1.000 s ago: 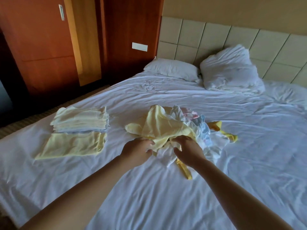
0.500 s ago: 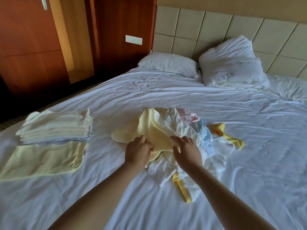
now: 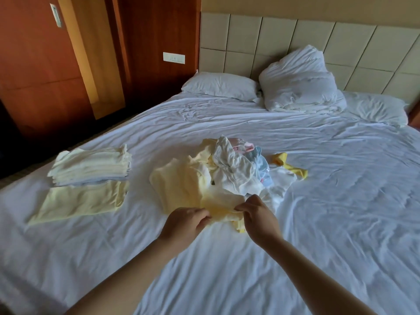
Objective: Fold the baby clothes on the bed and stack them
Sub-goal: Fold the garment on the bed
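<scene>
Both my hands are down at the near edge of the pale yellow garment (image 3: 181,185). The left hand (image 3: 184,223) is curled around its hem and the right hand (image 3: 259,217) pinches the same hem between thumb and fingers just beside it, so the cloth is bunched between the two. The rest of that garment lies spread on the white bed sheet (image 3: 318,201) and runs back to touch the loose pile of clothes (image 3: 236,169). That pile sits near the middle of the bed, a tumble of white, pale blue and pink pieces. A brighter yellow piece (image 3: 293,165) trails out of it on the right side. Off to my left, well apart from the pile, I see a neat stack of folded clothes (image 3: 91,165), mostly cream with a bluish layer low down. Touching the near side of the stack, a single folded yellow garment (image 3: 81,201) lies flat on the sheet. At the head of the bed a flat pillow (image 3: 220,86) and a plump pillow (image 3: 300,80) lie against the padded headboard (image 3: 272,37). On the wooden wall to the left there is a white switch plate (image 3: 173,57); its marks are too small for me to read. I can make out no label or print on any of the clothes from here.
</scene>
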The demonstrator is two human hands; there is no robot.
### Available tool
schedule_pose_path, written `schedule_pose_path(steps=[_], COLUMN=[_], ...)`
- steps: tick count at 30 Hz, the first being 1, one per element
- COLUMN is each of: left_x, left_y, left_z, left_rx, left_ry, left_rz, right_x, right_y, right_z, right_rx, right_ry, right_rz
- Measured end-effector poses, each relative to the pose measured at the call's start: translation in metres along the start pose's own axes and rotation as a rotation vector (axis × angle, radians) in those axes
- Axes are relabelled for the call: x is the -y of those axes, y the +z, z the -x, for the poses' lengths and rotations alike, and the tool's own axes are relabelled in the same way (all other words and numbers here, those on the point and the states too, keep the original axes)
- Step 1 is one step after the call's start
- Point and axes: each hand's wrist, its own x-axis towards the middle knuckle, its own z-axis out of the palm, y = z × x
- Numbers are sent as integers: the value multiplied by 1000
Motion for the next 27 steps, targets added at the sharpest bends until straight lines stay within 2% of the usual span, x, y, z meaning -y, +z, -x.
schedule_pose_path(steps=[9, 17, 21, 24, 27], left_x=[-89, -152, -162, -163, -158], left_y=[11, 33, 35, 28, 20], left_z=[84, 112, 108, 98, 79], left_rx=[337, 470, 571, 486, 328], left_ry=[-56, 21, 5, -28, -47], left_rz=[84, 86, 59, 0, -24], right_x=[-24, -55, -61, -60, -55], right_y=[-19, -41, -46, -48, -45], right_z=[132, 209, 228, 232, 223], right_rx=[47, -25, 67, 130, 60], right_ry=[5, 48, 114, 166, 317], right_rz=[48, 59, 47, -8, -69])
